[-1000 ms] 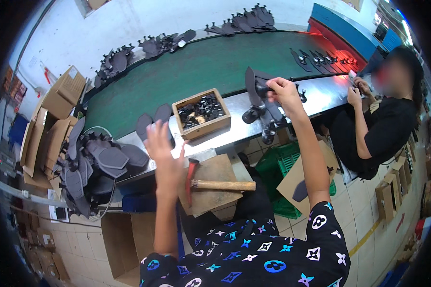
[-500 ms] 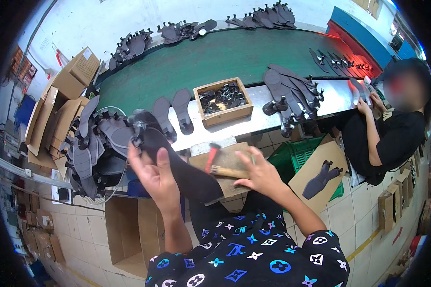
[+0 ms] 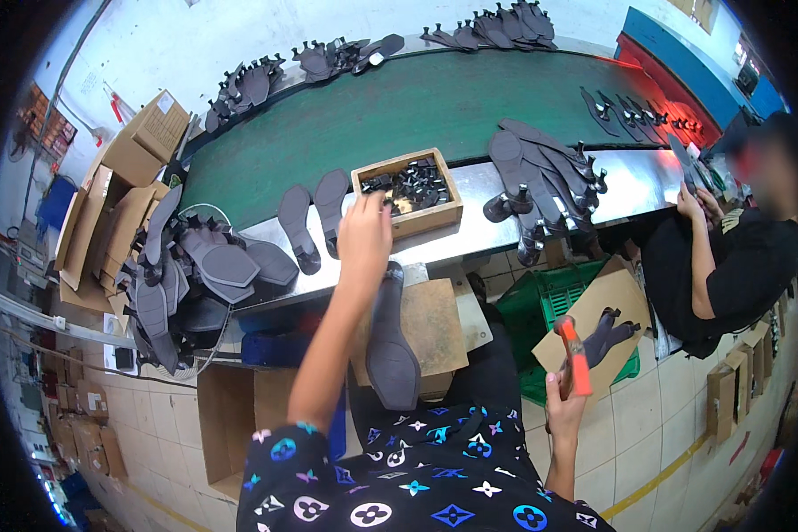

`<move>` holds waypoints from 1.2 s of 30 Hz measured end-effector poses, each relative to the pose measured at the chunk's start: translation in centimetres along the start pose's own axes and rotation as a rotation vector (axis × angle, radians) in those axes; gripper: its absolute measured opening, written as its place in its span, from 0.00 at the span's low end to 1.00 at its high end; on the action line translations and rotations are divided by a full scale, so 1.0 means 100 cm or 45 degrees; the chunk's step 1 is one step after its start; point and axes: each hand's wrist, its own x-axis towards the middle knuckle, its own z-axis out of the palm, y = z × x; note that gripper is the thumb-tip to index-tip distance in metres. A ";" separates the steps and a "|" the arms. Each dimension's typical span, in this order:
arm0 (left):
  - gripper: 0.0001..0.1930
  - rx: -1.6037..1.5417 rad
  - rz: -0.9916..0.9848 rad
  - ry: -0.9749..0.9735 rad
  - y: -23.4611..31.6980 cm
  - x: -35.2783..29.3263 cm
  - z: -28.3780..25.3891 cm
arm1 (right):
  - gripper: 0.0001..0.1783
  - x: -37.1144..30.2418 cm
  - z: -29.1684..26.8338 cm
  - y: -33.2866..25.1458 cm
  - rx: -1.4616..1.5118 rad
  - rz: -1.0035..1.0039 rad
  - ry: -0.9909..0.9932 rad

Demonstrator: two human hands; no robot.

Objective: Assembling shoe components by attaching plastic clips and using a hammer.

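My left hand (image 3: 364,241) is at the near left corner of a wooden box (image 3: 416,228) full of small black pieces (image 3: 421,184). Its fingers are bent together at the rim, and whatever they pinch is too small to make out. Out to the right, my right hand (image 3: 564,406) is closed around a hammer (image 3: 578,359) with a red head, held upright. A dark shoe sole (image 3: 393,365) lies across the worn board (image 3: 439,324) over my lap, its heel end toward the bench and its toe toward me. Neither hand touches it.
Two soles (image 3: 298,222) lie left of the box, and a heeled pile (image 3: 532,177) lies right of it. More soles (image 3: 217,266) heap at the left. A green crate (image 3: 541,306) carries cardboard with soles. A co-worker (image 3: 727,230) sits at the right by the green conveyor (image 3: 354,115).
My left hand has let go of the sole, which now lies on the board, and has moved up to the wooden box. My right hand has carried the hammer off the board to the right.
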 end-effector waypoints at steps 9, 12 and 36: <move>0.06 0.177 0.131 -0.252 -0.045 0.075 0.058 | 0.07 0.032 0.027 -0.012 0.169 -0.188 -0.029; 0.07 -0.297 0.065 -0.246 -0.007 0.056 0.004 | 0.06 0.049 0.032 -0.039 0.207 -0.326 -0.177; 0.08 -1.926 -0.736 -0.373 0.069 -0.122 -0.137 | 0.17 0.023 0.127 -0.169 0.619 -0.541 -0.982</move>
